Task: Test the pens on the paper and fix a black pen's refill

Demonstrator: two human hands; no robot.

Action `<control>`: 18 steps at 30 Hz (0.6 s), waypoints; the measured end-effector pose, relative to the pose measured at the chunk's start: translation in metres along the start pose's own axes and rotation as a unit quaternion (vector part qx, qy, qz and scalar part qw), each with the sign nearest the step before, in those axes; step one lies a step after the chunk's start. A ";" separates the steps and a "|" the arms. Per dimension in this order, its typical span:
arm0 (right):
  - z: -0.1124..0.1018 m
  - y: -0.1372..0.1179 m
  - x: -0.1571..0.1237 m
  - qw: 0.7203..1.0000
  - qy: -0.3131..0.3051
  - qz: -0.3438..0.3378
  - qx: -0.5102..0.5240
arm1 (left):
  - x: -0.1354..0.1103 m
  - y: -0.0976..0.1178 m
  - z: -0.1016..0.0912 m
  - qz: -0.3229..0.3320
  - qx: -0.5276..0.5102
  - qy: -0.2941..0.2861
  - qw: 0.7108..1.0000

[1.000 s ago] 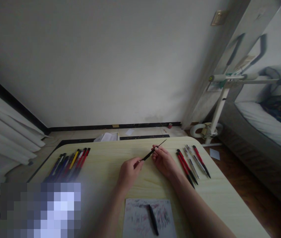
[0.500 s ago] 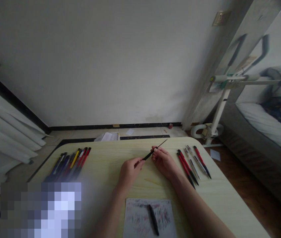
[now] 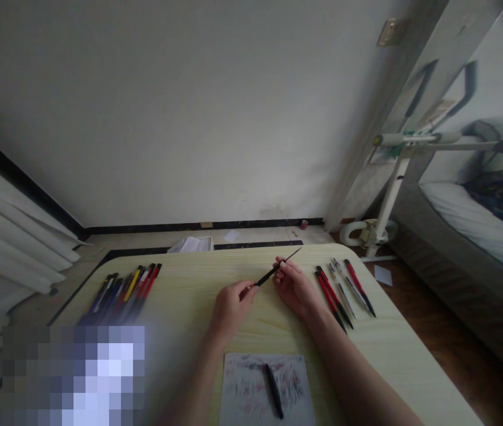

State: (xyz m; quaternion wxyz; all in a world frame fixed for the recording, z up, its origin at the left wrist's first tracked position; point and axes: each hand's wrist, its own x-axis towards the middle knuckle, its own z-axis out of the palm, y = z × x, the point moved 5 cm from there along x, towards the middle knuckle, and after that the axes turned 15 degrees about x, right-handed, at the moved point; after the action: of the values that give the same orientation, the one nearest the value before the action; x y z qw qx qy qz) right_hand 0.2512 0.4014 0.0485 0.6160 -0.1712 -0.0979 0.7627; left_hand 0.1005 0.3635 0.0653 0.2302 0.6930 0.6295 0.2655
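Note:
Both hands are closed on a slim black pen (image 3: 267,277), held slantwise above the table. My left hand (image 3: 232,305) pinches its lower end. My right hand (image 3: 293,285) has its thumb and fingertips at the upper end, where a thin dark rod, like a refill, sticks out past the fingers. Below the hands lies a white sheet of paper (image 3: 242,384) covered in dark and reddish scribbles. A thick black pen-shaped piece (image 3: 274,391) rests on that sheet.
To the right, several red-and-black pens (image 3: 328,294) and clear pens (image 3: 344,289) lie side by side. A row of mixed pens (image 3: 132,284) lies at left, its near part blurred. The table (image 3: 189,272) has a rounded far edge, with a white wall (image 3: 189,118) beyond.
My right hand's fingers have shifted slightly at the pen's upper end. The left hand keeps its pinch. The whole view has moved a little; the other pens and the paper lie as before.

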 end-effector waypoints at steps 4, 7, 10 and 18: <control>0.002 -0.001 -0.002 1.000 -0.003 -0.006 -0.006 | -0.001 0.002 -0.001 0.002 -0.002 0.000 1.000; 0.001 -0.003 -0.002 1.000 0.014 -0.016 -0.007 | -0.001 0.002 -0.002 0.005 -0.001 0.005 1.000; -0.002 -0.005 0.000 0.999 0.030 -0.024 0.003 | -0.001 0.002 -0.002 0.013 0.004 0.010 1.000; -0.008 -0.006 0.002 0.999 0.033 -0.035 0.006 | 0.000 -0.003 0.001 0.009 -0.006 0.012 1.000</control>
State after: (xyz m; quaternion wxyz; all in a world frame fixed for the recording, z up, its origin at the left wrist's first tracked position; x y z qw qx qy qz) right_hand 0.2590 0.4043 0.0424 0.6460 -0.1889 -0.0787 0.7354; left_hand 0.0991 0.3637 0.0622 0.2245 0.6937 0.6246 0.2796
